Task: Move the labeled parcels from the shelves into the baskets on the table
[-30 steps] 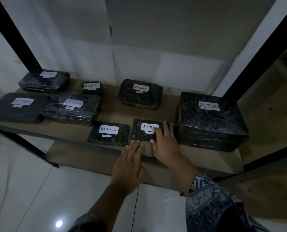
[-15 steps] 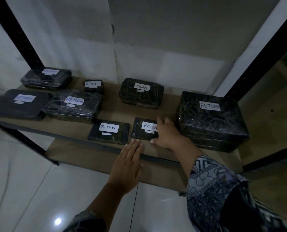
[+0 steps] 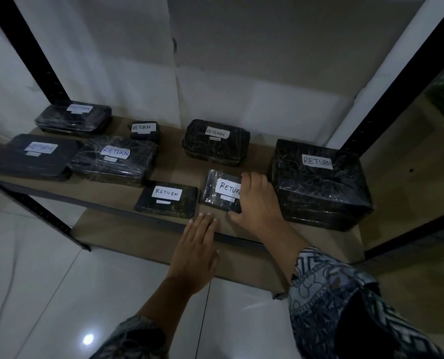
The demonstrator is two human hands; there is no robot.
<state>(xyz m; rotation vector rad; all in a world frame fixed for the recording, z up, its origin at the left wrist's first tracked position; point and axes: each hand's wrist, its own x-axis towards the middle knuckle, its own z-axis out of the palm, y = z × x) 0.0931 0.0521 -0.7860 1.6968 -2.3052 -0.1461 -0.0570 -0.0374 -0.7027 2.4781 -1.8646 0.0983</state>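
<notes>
Several black wrapped parcels with white RETURN labels lie on a brown shelf (image 3: 179, 167). My right hand (image 3: 257, 203) grips the right end of a small flat parcel (image 3: 219, 190) near the shelf's front, fingers over its top and thumb at its front edge; the parcel's left side looks tipped up. My left hand (image 3: 197, 244) hovers flat, fingers straight, just in front of the shelf edge and holds nothing. Another flat parcel (image 3: 166, 198) lies to the left of the gripped one, and a big parcel (image 3: 319, 182) stands to its right. No baskets are in view.
Further back lie a medium parcel (image 3: 215, 141), a tiny parcel (image 3: 144, 129) and three flat ones at the left (image 3: 112, 159). Black rack posts (image 3: 397, 81) frame the shelf. A lower shelf board (image 3: 127, 237) and white floor tiles lie below.
My right hand has slid to the small parcel's right end and closed round it, and the parcel has tilted and turned slightly. My left hand has stayed flat near the shelf edge.
</notes>
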